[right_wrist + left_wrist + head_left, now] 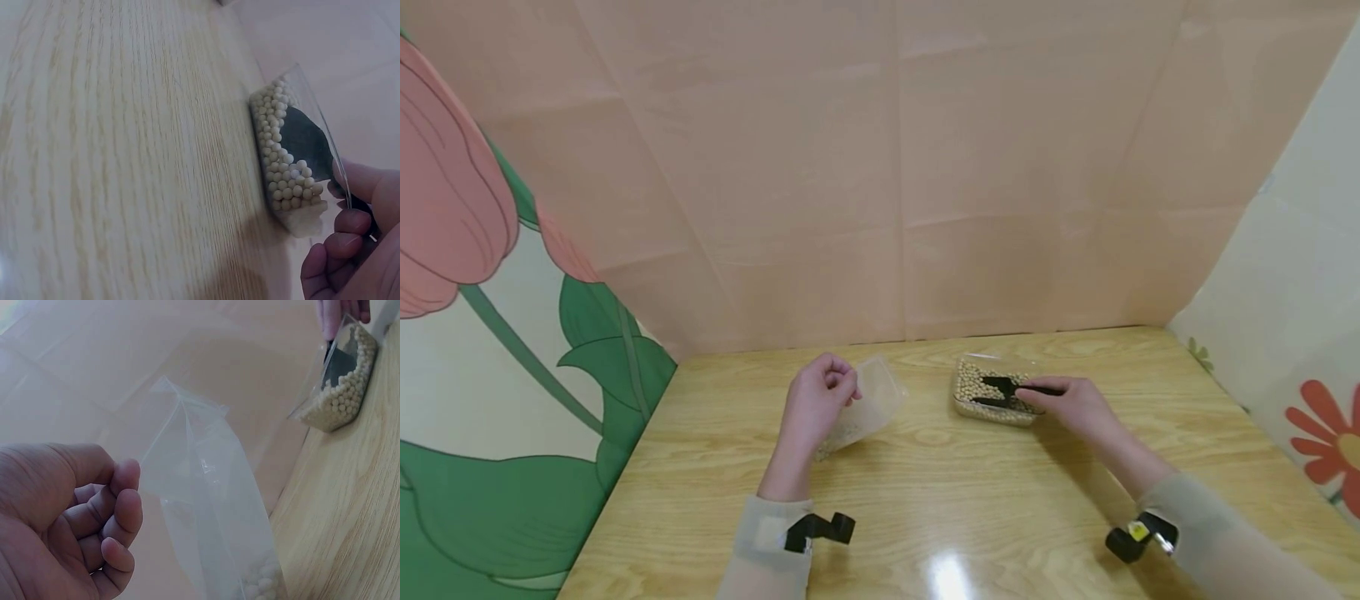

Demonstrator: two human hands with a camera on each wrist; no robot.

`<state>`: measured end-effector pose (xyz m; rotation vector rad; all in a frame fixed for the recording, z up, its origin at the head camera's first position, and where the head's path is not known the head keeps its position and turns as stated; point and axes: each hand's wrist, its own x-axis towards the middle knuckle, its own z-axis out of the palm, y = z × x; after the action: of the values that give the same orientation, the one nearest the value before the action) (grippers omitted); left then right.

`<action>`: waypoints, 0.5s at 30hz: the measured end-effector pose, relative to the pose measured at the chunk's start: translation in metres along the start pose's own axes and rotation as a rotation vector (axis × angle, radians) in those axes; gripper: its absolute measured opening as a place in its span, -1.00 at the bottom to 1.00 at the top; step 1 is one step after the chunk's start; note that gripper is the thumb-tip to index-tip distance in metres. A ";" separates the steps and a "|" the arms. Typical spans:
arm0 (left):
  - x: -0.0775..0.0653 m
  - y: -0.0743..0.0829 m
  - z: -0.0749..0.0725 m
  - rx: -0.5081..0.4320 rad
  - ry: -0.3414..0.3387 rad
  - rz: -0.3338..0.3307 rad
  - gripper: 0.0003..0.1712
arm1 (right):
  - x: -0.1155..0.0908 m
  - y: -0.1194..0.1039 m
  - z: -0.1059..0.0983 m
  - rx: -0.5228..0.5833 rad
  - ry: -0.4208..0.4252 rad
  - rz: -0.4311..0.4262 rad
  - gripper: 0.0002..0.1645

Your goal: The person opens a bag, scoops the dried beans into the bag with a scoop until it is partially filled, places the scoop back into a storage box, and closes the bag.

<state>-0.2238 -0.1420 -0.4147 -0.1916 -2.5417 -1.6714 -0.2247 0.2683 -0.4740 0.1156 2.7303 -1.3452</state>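
Observation:
My left hand (825,390) pinches the upper edge of a clear plastic bag (872,400) between thumb and forefinger. Several pale round beads (262,582) lie at the bottom of the bag. On the right, my right hand (1067,404) grips the handle of a small black scoop (306,144). The scoop's blade sits among pale beads (281,181) inside a clear rectangular box (996,417) on the table. The fingers (350,222) of the right hand are right at the box's rim, and the handle is partly hidden behind them.
A wood-grain table (895,517) carries the bag and the box. Behind it hangs a pinkish cloth (820,167). Walls with painted flowers (1337,442) stand at both sides. Each forearm wears a black wrist camera (1138,537).

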 end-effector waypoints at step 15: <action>0.001 0.001 0.000 -0.016 -0.001 -0.013 -0.93 | 0.002 0.009 0.001 0.074 -0.001 -0.025 -0.28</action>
<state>-0.2242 -0.1413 -0.4143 -0.1785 -2.5362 -1.6977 -0.2253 0.2730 -0.4822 0.0863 2.6909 -1.4525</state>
